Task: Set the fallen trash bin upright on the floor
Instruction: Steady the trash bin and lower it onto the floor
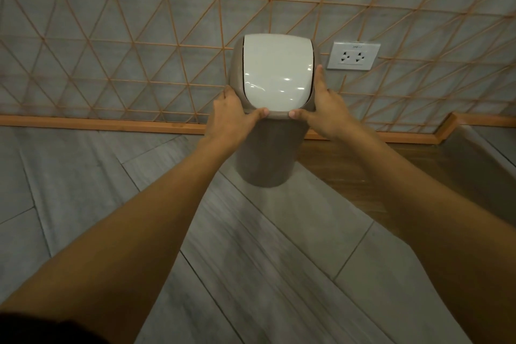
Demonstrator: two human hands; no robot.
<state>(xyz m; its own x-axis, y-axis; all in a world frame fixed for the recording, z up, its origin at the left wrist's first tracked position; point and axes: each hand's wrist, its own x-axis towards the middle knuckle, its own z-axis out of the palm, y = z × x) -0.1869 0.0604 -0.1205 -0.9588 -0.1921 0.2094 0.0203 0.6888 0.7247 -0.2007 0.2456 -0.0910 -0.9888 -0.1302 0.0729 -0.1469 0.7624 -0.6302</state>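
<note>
I see trash bin [268,153] upright near wall socket [353,55]; left hand [227,117] and right hand [325,113] fingers clamped on its rim

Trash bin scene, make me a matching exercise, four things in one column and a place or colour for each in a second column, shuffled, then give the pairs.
Column one:
1. swing lid
2. wall socket
3. left hand
4. baseboard

Column two:
A. orange-brown strip where wall meets floor
B. glossy white, on top of the trash bin
C. gripping the bin's left rim
D. on the wall, right of the bin

Pairs: 1-B, 2-D, 3-C, 4-A
</note>
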